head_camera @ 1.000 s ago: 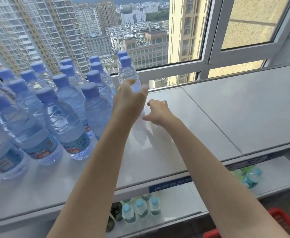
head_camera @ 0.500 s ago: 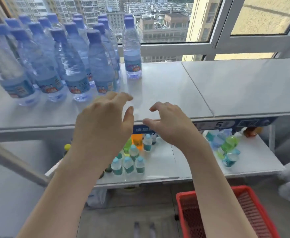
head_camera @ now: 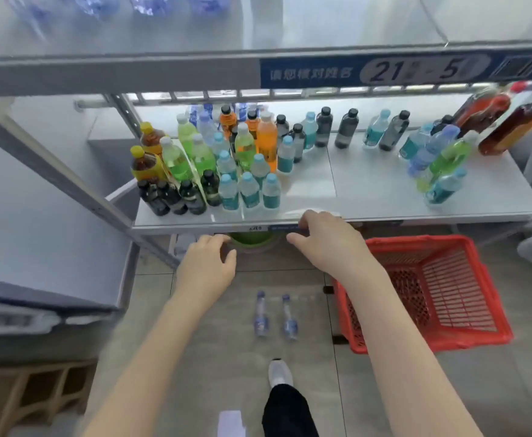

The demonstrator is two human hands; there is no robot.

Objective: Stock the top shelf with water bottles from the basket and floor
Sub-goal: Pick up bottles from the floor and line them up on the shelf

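Two water bottles (head_camera: 261,313) (head_camera: 289,317) stand side by side on the tiled floor, seen from above, just left of the red basket (head_camera: 466,329), which shows nothing inside. My left hand (head_camera: 206,266) and my right hand (head_camera: 329,241) hover above the floor in front of the lower shelf, fingers loosely bent, holding nothing. The top shelf (head_camera: 337,23) fills the upper edge of the view, with the blurred bases of several water bottles (head_camera: 151,6) at its left.
The lower shelf (head_camera: 368,187) carries several small drink bottles in green, orange, dark and clear. A green bowl (head_camera: 252,239) sits under that shelf. A grey cabinet (head_camera: 37,216) stands at left. My foot (head_camera: 279,372) is on the floor behind the bottles.
My view has tilted down from the top shelf to the floor. Both hands have dropped from the shelf top to the lower shelf's height, still holding nothing.
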